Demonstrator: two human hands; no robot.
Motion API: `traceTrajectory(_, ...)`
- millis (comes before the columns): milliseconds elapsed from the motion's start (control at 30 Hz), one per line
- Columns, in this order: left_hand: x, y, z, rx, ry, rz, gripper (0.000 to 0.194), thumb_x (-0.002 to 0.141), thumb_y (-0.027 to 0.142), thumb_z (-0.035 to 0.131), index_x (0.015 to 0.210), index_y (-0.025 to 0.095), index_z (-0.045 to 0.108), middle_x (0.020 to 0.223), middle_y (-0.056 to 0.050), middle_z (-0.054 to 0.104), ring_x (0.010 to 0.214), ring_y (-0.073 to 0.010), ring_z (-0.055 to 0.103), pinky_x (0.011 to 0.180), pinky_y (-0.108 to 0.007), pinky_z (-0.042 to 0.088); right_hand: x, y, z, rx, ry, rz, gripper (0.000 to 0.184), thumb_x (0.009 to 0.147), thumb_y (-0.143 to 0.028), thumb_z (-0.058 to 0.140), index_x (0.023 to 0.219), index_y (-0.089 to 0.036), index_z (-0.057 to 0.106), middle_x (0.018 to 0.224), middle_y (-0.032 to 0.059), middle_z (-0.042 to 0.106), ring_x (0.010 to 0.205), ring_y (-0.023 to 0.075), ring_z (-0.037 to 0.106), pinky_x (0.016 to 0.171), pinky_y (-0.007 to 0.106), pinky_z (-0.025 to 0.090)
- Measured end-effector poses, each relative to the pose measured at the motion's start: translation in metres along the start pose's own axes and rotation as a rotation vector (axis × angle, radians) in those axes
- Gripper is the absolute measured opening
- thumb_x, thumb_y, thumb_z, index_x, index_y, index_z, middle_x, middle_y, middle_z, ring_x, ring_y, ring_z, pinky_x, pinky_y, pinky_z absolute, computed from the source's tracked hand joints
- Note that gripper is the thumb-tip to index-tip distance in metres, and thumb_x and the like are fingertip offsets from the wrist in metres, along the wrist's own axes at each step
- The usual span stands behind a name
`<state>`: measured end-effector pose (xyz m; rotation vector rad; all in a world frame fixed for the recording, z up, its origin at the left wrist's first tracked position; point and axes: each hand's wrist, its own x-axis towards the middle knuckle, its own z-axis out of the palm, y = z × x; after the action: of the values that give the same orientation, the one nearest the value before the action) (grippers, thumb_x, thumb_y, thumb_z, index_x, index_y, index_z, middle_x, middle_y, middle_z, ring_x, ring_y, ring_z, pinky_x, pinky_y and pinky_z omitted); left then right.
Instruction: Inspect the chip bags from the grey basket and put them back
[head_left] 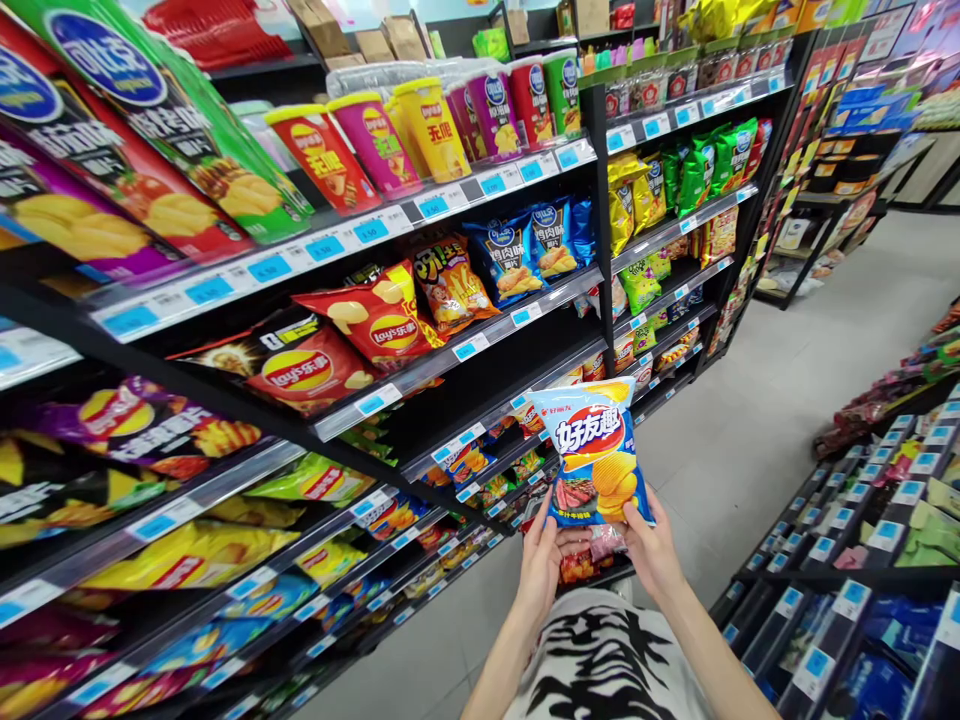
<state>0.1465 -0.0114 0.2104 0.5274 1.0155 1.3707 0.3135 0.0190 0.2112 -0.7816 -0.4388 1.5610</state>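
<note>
A blue and white bag of potato chips is held upright in front of my body, its printed front facing me. My left hand grips the bag's lower left corner. At the lower right corner, my right hand holds it with the thumb on the front. Most fingers of both hands are hidden behind or under the bag. Below the bag, several colourful packs show partly between my forearms; what they rest in is hidden.
On my left stand tall shelves with price tags, chip canisters and chip bags such as a red Lay's bag. Low racks of packaged snacks line the right. A grey tiled aisle floor runs between them.
</note>
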Motion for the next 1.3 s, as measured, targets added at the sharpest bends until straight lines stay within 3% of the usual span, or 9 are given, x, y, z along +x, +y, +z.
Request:
traceTrajectory(200,-0.0002,-0.0009,0.0008,-0.009,0.014,0.008,0.095,0.083,0.059,0.086,0.164,0.026,0.046,0.109,-0.012,0.084,0.084,-0.0254,0.083,0.076,-0.035,0.067,-0.0003,-0.0003,0.0001,-0.002,-0.017,-0.001,0.043,0.080,-0.038,0.093,0.119,-0.030,0.076,0.113,0.0044,0.083,0.104,0.0285,0.080,0.095,0.044,0.066)
traceTrajectory(600,0.0000,-0.0029,-0.0050,-0.025,0.013,-0.002,0.094,0.084,0.057,0.086,0.163,0.024,0.048,0.100,-0.012,0.084,0.084,-0.0270,0.083,0.080,-0.037,0.066,-0.0002,0.0009,0.0023,-0.020,-0.004,0.000,0.050,0.078,-0.042,0.095,0.122,-0.029,0.075,0.112,0.0046,0.083,0.107,0.0293,0.080,0.099,0.046,0.065)
traceTrajectory(933,-0.0014,0.0008,-0.0014,-0.007,0.013,0.010,0.094,0.085,0.058,0.085,0.164,0.024,0.047,0.102,-0.012,0.084,0.083,-0.0256,0.082,0.074,-0.034,0.065,-0.0017,0.0011,0.0047,0.013,-0.006,0.007,0.044,0.079,-0.039,0.094,0.119,-0.029,0.076,0.112,0.0039,0.083,0.104,0.0283,0.080,0.099,0.047,0.065)
traceTrajectory(1300,-0.0011,-0.0002,-0.0020,0.015,0.016,0.022,0.092,0.087,0.058,0.082,0.164,0.024,0.046,0.097,-0.010,0.084,0.079,-0.0230,0.080,0.071,-0.031,0.063,-0.0018,0.0021,0.0045,0.011,-0.022,0.014,0.050,0.080,-0.041,0.093,0.125,-0.029,0.074,0.114,0.0050,0.082,0.106,0.0290,0.079,0.101,0.049,0.064)
